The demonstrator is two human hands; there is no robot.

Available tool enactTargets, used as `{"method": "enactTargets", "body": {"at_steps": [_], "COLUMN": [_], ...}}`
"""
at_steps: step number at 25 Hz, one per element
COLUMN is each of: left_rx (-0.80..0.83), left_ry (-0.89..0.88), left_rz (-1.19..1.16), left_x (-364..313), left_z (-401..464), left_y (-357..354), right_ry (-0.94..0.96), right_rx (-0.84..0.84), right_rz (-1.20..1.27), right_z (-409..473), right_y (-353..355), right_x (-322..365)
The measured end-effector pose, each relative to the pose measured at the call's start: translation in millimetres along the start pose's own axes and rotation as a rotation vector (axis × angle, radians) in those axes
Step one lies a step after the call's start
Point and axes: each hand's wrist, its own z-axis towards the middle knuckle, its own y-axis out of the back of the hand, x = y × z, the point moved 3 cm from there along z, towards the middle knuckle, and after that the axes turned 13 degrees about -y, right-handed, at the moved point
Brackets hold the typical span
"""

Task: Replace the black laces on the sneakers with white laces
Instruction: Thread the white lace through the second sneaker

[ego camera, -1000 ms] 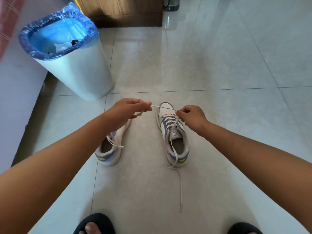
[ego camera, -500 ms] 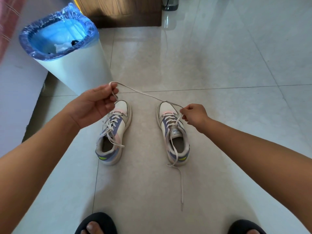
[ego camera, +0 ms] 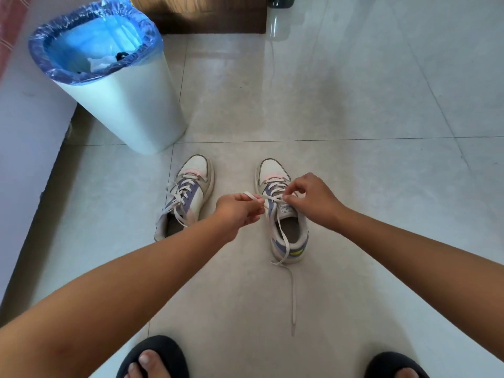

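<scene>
The floor [ego camera: 354,105] is pale glossy tile with thin dark grout lines, and it reflects soft daylight near the top. A white bin [ego camera: 128,105] with a blue liner [ego camera: 92,36] stands at upper left; scraps lie inside it. Behind the bin runs dark wooden furniture [ego camera: 207,15]. A light wall [ego camera: 24,137] runs along the left edge, with a strip of reddish cloth [ego camera: 11,20] in the top corner.

My arms are bare from the elbows down to my left hand [ego camera: 237,214] and right hand [ego camera: 313,199]: no sleeves, watch or rings show. Well below my grip, I wear black open-toed slippers, the left slipper [ego camera: 156,350] showing two toes, the right slipper [ego camera: 392,364] partly out of frame.
</scene>
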Motion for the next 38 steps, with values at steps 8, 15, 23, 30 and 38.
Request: {"method": "enactTargets", "body": {"at_steps": [8,15,23,30,38], "left_rx": [-0.060,-0.132,-0.036,-0.055,-0.023], "left_ry": [-0.126,-0.178,-0.149,-0.204,-0.278], "left_rz": [0.214,0.229,0.162,0.247,0.245], "left_x": [7,12,10,13,21], "left_z": [6,7,12,12,7], "left_y": [-6,-7,-8,-4,-13], "right_ry": [-0.001,-0.055,-0.066,-0.084,-0.073], "right_rx": [0.013,0.014,0.023,0.023,0.004], "right_rz": [-0.185,-0.092,-0.071,-0.040,-0.071], "right_z": [-13,-15,-16,-15,-13], "right_y": [-23,-28,-31,-31,-35], "right_x": [-6,-7,-8,-9,-11]}}
